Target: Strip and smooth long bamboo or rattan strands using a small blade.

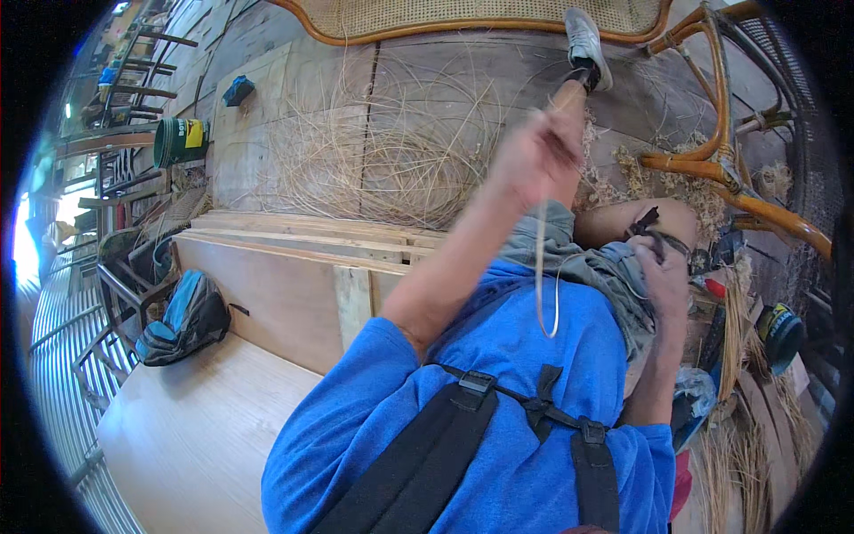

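My left hand (541,160), blurred by motion, is raised over my outstretched leg. From it hangs a thin, pale cane strip (540,267) that curves into a loop in front of my blue shirt. Its fingers look closed round the strip. My right hand (663,276) rests low on my bent knee with its fingers curled. Against the knee, right at those fingers, lies a dark cloth or strap (656,233). Whatever is inside the right hand is hidden.
Loose cane strips (382,160) lie tangled on the floor ahead. A curved rattan frame (712,169) stands at the right, near shavings (633,173) and a cane bundle (734,329). Wooden boards (267,294), a backpack (185,319) and a green bucket (181,142) are at the left.
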Tool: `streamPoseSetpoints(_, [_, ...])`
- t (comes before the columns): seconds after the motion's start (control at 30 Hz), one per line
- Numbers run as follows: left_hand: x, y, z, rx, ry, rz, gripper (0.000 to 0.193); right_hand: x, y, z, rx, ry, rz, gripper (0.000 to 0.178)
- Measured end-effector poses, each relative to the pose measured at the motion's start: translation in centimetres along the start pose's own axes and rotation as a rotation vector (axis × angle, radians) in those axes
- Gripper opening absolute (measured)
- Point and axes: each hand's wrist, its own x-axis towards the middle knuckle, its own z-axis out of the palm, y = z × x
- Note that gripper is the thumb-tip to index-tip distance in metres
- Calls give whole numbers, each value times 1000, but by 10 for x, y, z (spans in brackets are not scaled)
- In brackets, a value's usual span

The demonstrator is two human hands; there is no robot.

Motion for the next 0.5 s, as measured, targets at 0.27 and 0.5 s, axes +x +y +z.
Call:
streamPoseSetpoints(0.27, [-16,220,-12,161,81,299,12,-13,87,-76,5,497,203,25])
streamPoseSetpoints(0.5, [-23,278,-37,346,181,395,11,-13,113,-108,8,572,266,41])
